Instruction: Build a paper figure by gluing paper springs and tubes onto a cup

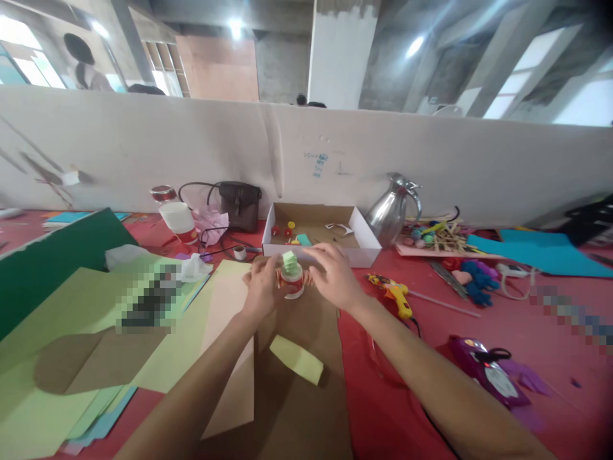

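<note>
A small white paper cup (293, 292) with a red band stands in the middle of the brown cardboard (311, 402). On top of it sits a light green folded paper piece (290, 260), and orange pleated strips (309, 276) stick out at its sides. My left hand (262, 284) is curled against the cup's left side, gripping it. Over on the right, my right hand (335, 275) holds nothing, its fingers stretched out and apart beside the cup. A pale yellow paper piece (297, 360) lies nearer to me on the cardboard.
Behind the cup is a white box (320, 257) with small craft bits. A yellow glue gun (397, 297) and a purple device (491, 370) lie to the right. Coloured paper sheets (52, 332) spread left. A metal jug (390, 211) stands near the white partition (191, 140).
</note>
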Demonstrator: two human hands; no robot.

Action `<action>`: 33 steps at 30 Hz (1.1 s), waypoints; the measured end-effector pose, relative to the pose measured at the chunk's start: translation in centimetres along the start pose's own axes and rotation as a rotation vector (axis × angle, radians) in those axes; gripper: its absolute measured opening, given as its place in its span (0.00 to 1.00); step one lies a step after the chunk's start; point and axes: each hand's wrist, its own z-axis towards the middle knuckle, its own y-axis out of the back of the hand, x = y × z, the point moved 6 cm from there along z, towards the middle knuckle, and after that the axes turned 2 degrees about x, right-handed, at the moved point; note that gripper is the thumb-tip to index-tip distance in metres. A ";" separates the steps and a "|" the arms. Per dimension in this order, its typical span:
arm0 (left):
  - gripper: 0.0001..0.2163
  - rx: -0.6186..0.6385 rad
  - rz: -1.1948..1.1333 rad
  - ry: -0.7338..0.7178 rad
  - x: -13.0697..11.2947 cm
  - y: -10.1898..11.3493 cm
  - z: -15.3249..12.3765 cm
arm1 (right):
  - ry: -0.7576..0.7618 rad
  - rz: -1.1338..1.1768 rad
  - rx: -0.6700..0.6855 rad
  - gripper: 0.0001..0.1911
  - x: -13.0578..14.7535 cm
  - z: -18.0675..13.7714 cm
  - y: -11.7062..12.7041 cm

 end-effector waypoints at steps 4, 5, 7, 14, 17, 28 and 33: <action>0.28 -0.106 -0.043 0.020 0.9 3.1 -1.0 | -0.070 0.082 0.004 0.17 -0.1 -3.2 2.4; 0.26 -0.128 -0.063 0.018 1.3 3.9 -1.5 | -0.097 0.096 0.054 0.15 0.0 -4.5 2.4; 0.20 -0.100 -0.118 0.022 1.9 4.8 -2.9 | -0.165 0.106 0.192 0.11 0.4 -7.6 1.4; 0.14 0.302 -0.182 -0.068 -0.5 2.2 -9.8 | -0.281 0.033 0.456 0.26 2.8 -15.0 -3.4; 0.24 0.322 -0.150 -0.058 -1.2 1.3 -11.6 | -0.298 0.011 0.455 0.27 3.0 -15.2 -3.7; 0.11 0.421 -0.202 -0.015 -2.7 0.8 -12.3 | -0.365 0.224 0.360 0.03 3.0 -15.4 -3.4; 0.10 0.417 -0.336 0.094 -3.4 1.3 -12.0 | -0.459 0.569 0.242 0.04 2.3 -14.7 -2.0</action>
